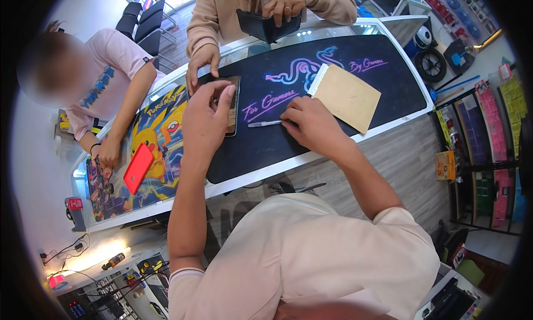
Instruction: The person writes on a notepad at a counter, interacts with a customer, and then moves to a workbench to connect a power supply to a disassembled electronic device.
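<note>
My left hand (206, 120) hovers over a phone-shaped slab (233, 103) with a dark rim and brownish face, hiding much of it. The thumb and index finger bend together at their tips; whatever may be between them is hidden. To the right, my right hand (313, 123) rests low on the black mat (266, 153), its fingertips closed at the end of a slim, pale pen (264, 124). Just beyond that hand lies a tan pad or envelope (350, 98) with a white strip along one edge.
Across the counter a person in a beige sleeve holds an open black wallet-like case (269, 26); their other hand (205, 61) is near the slab's far end. Another person leans on the left, by a red phone case (139, 168). The counter's white edge (266, 171) runs before me.
</note>
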